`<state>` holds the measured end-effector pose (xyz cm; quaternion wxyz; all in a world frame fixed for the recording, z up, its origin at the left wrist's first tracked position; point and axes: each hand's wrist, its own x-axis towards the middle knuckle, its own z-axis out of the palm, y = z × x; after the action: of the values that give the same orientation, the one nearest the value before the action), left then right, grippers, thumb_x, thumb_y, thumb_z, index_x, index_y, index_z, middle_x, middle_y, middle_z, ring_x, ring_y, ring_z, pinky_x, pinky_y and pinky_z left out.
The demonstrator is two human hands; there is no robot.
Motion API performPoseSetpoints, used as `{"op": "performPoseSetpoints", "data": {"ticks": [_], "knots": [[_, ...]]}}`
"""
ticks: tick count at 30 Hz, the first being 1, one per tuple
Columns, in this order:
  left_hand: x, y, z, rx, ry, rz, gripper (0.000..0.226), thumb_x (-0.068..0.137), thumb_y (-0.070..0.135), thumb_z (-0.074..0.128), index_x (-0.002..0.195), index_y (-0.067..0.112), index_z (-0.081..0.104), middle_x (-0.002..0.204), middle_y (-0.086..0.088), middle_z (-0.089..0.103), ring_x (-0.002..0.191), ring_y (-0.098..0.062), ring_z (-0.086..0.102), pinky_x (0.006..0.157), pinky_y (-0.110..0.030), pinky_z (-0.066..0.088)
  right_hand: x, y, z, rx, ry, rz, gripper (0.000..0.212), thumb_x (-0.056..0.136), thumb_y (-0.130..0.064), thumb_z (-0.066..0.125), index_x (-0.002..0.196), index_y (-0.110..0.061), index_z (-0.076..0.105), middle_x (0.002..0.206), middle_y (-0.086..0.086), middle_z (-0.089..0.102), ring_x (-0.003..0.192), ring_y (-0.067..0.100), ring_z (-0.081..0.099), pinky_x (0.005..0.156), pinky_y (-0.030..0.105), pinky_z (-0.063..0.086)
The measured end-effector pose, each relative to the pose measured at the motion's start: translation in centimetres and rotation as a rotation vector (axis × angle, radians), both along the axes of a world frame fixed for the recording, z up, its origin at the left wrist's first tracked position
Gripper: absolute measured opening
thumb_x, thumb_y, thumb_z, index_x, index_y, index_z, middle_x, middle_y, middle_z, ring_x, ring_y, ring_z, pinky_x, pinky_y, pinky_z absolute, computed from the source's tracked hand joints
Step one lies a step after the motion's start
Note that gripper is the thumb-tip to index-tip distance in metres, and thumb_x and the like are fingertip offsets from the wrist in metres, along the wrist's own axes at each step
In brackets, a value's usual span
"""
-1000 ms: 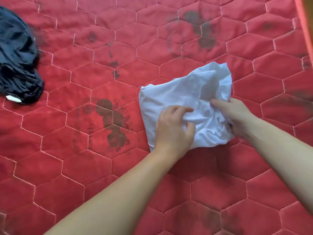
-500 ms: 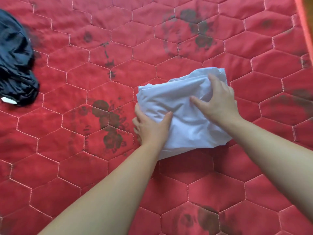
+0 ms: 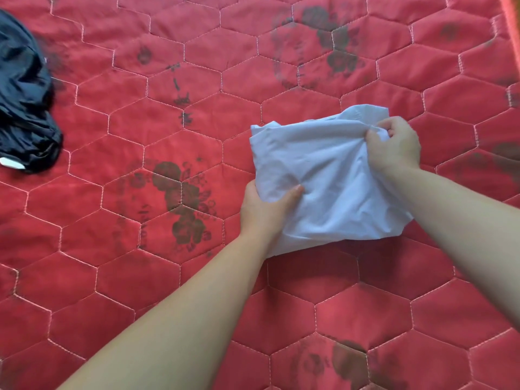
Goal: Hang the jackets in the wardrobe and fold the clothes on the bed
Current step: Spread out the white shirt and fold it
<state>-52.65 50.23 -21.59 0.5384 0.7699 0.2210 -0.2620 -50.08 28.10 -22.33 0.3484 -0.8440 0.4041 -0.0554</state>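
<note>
Both hands gripping a partly folded white garment on a red quilted bed.

The bed point(image 3: 197, 277), covered in hexagon-stitched red fabric with dark floral prints, fills the view. A dark crumpled garment point(image 3: 25, 108) lies at its far left edge, well apart from the hands. The white garment point(image 3: 323, 175) rests right of centre. The left hand point(image 3: 264, 209) pinches its near-left edge, thumb on top; the right hand point(image 3: 396, 144) has its fingers point(image 3: 385, 126) curled, bunching the far-right corner.

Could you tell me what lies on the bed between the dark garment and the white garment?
Only bare red quilt, in the head view, between dark garment and white garment.
</note>
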Motion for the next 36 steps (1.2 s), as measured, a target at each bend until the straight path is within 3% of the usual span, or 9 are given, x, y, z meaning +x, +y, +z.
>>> {"op": "performPoseSetpoints", "data": {"ticks": [3,7,10,15,22,26,29,32,36], "knots": [[0.9,0.7,-0.1,-0.035,0.066,-0.018,0.069,0.052,0.05,0.087,0.11,0.022,0.063,0.104,0.005,0.071,0.094,-0.017,0.068,0.087,-0.042,0.055,-0.8,-0.5,0.3,0.059,0.054,-0.091,0.043,0.081,-0.048,0.065,0.106,-0.015,0.054,0.094,-0.003,0.053,0.085,0.018,0.05,0.069,0.021,0.033],[1.5,1.8,-0.4,-0.069,0.16,-0.003,0.061,0.048,0.04,0.085,0.103,0.019,0.07,0.099,-0.002,0.074,0.092,-0.025,0.071,0.087,-0.045,0.056,-3.3,0.0,1.1,0.311,0.183,-0.044,0.047,0.071,-0.064,0.069,0.066,-0.019,0.056,0.063,-0.007,0.058,0.059,0.015,0.057,0.05,0.028,0.039],[1.4,2.2,-0.6,-0.099,0.224,0.036,0.055,0.049,0.035,0.087,0.099,0.018,0.072,0.093,-0.003,0.075,0.085,-0.025,0.072,0.084,-0.045,0.058,-5.2,1.0,1.9,0.581,0.203,0.043,0.045,0.062,-0.06,0.081,0.081,-0.021,0.068,0.07,-0.012,0.073,0.062,0.006,0.07,0.045,0.018,0.05],[1.8,3.5,0.0,-0.216,0.259,0.021,0.04,0.066,0.025,0.087,0.102,0.014,0.072,0.095,-0.006,0.076,0.087,-0.026,0.073,0.086,-0.046,0.057,-6.5,1.5,1.8,0.804,0.207,0.081,0.037,0.072,-0.027,0.084,0.103,-0.012,0.071,0.093,0.005,0.076,0.082,0.023,0.074,0.066,0.034,0.059],[2.8,6.6,1.3,-0.298,0.414,-0.198,0.038,0.078,0.024,0.078,0.114,0.013,0.069,0.104,-0.008,0.074,0.096,-0.027,0.071,0.088,-0.043,0.056,-7.8,2.6,2.2,0.94,0.299,0.13,0.037,0.075,-0.023,0.08,0.107,-0.008,0.069,0.099,0.009,0.075,0.09,0.026,0.072,0.076,0.036,0.057],[2.1,6.8,1.8,-0.062,0.138,-0.146,0.025,0.071,0.006,0.074,0.093,0.017,0.072,0.088,-0.002,0.075,0.085,-0.022,0.072,0.077,-0.039,0.059,-8.3,4.8,1.8,0.825,0.268,0.089,0.03,0.076,-0.013,0.08,0.103,-0.004,0.07,0.095,0.011,0.075,0.086,0.026,0.072,0.074,0.036,0.059],[1.6,5.5,4.0,0.142,-0.178,-0.257,0.018,0.064,0.014,0.054,0.078,0.021,0.063,0.075,0.003,0.069,0.078,-0.024,0.066,0.067,-0.037,0.054,-7.9,7.0,1.6,0.725,0.21,0.006,0.017,0.077,-0.011,0.077,0.092,-0.01,0.068,0.086,0.006,0.073,0.072,0.018,0.072,0.063,0.029,0.059],[0.7,4.2,6.1,0.204,-0.358,-0.337,0.034,0.063,0.02,0.048,0.093,0.028,0.061,0.083,0.003,0.068,0.086,-0.028,0.061,0.074,-0.039,0.051,-7.3,8.8,1.9,0.62,0.152,-0.03,0.008,0.076,-0.012,0.073,0.08,-0.013,0.067,0.073,0.003,0.071,0.057,0.009,0.068,0.049,0.021,0.053],[-1.0,2.6,6.9,0.157,-0.37,-0.44,0.06,0.071,0.03,0.047,0.129,0.043,0.048,0.112,0.002,0.064,0.106,-0.026,0.057,0.088,-0.043,0.049,-6.7,10.1,2.4,0.73,0.125,-0.068,0.018,0.09,-0.028,0.059,0.091,-0.011,0.065,0.082,0.006,0.07,0.078,0.019,0.069,0.057,0.028,0.054]]}}
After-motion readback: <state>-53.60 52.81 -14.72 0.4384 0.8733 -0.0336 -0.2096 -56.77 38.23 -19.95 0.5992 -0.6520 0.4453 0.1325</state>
